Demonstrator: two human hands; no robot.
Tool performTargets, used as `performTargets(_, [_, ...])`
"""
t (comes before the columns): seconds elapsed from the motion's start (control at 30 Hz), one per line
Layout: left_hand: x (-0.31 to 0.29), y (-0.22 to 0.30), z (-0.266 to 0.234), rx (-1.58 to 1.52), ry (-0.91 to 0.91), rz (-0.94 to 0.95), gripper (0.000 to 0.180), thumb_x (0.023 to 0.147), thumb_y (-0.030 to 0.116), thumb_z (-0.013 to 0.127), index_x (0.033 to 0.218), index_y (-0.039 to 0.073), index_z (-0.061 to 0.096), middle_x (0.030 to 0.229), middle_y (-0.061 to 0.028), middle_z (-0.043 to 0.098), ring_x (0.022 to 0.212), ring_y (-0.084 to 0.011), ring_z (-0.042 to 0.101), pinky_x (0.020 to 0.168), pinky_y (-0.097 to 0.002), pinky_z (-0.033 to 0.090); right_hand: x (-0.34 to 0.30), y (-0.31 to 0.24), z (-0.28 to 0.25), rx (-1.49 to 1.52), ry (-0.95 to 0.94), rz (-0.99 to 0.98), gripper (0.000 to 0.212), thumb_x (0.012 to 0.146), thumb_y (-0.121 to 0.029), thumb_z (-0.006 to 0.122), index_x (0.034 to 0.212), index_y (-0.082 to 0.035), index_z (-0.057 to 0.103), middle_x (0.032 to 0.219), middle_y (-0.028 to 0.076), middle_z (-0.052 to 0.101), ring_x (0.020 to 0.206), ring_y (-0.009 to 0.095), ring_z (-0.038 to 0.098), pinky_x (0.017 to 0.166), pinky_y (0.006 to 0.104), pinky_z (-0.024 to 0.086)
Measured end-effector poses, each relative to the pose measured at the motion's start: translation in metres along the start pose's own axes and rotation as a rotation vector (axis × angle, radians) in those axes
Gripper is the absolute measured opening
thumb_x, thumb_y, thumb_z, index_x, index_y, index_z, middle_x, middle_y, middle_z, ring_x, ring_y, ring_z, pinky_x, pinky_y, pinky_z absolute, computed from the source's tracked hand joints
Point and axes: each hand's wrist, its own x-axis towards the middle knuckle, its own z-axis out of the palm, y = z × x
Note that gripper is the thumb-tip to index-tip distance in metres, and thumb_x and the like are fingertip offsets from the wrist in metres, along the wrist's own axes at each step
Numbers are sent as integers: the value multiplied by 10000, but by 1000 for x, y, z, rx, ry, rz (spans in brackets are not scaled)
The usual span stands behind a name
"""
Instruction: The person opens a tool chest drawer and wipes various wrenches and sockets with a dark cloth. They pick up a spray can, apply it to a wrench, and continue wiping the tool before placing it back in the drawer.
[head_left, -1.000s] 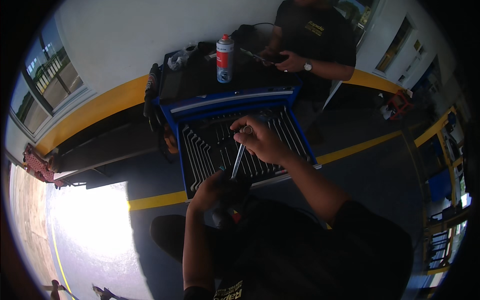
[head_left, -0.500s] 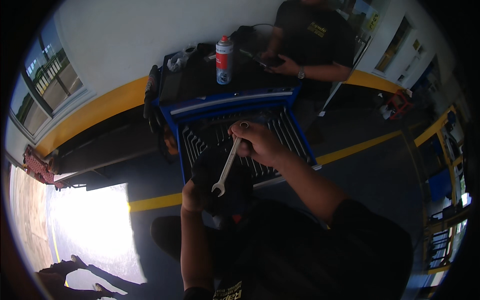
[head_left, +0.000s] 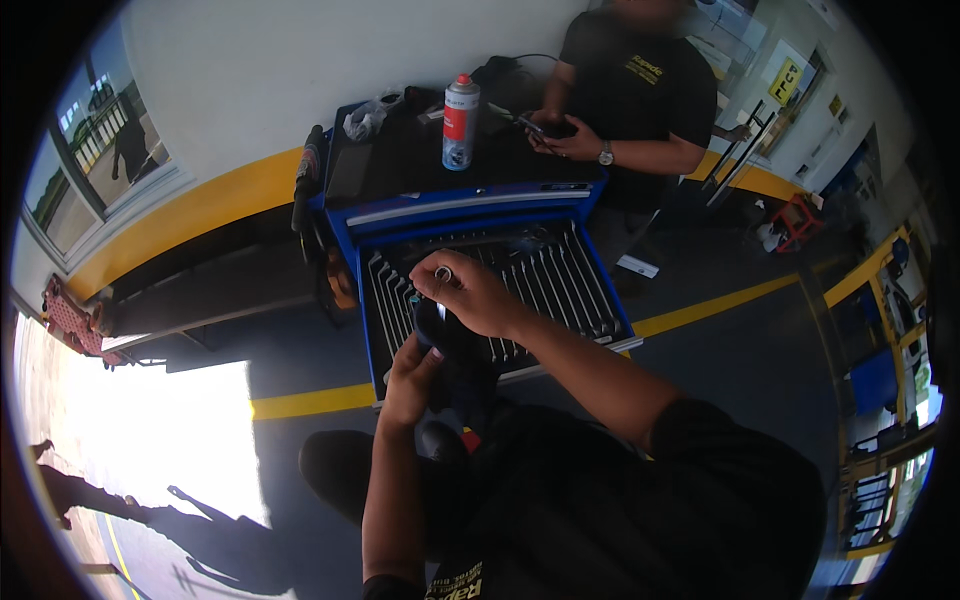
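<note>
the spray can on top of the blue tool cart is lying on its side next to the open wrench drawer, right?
Not quite. In the head view the spray can stands upright on the blue tool cart, above the open wrench drawer. It is not lying on its side.

The right hand [head_left: 478, 295] is covering most of the wrench [head_left: 443, 273]; only its ring end is showing between the fingertips. The left hand [head_left: 412, 365] is gripping a dark object [head_left: 447, 345] whose kind is too indistinct to identify. Both hands are hiding the middle rows of the open drawer [head_left: 560, 280]. A co-worker [head_left: 630, 90] is standing behind the tool cart [head_left: 400, 165], with the head blurred and partly cropped by the upper edge. The item in that person's hands is too small to identify.
</note>
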Motion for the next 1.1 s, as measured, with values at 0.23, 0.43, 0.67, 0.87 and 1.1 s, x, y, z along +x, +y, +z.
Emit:
performTargets(0.23, [-9,9,-4,177,65,28,301,1084,169,592,1338,8,600,1118,-67,697,971,-118,665,877,-257,528,11,-17,16,-177,-21,-112,416,1098,-355,510,1105,-5,735,969,170,732,917,343,707,864,430,546])
performTargets(0.43, [-7,2,-12,-3,195,194,307,1097,113,571,1371,-25,575,1239,-75,687,1132,-148,645,992,-288,507,4,-5,50,-149,-163,-1,465,1107,-396,466,1137,-22,741,1054,190,757,1050,422,689,942,505,532])
performTargets(0.67, [8,20,-30,-144,520,304,320,1094,115,567,1385,-15,556,1287,-121,678,1131,-212,679,976,-340,556,-11,38,70,282,-284,126,699,1129,-579,353,1609,-71,333,1422,214,589,1341,313,585,1143,377,430])
performTargets(0.87, [6,32,-49,-243,589,425,358,1082,130,572,1403,-21,523,1287,-161,666,1145,-273,683,995,-392,564,-42,37,89,462,-554,552,397,1145,-408,462,1310,-56,545,1002,54,644,837,137,651,754,311,546])
performTargets(1.1, [0,34,-69,74,700,325,303,1071,122,577,1339,-21,584,1254,-143,680,1132,-256,687,1002,-384,555,-43,31,83,459,-579,487,308,1150,-271,456,1051,-30,620,742,-11,534,668,110,547,668,291,479])
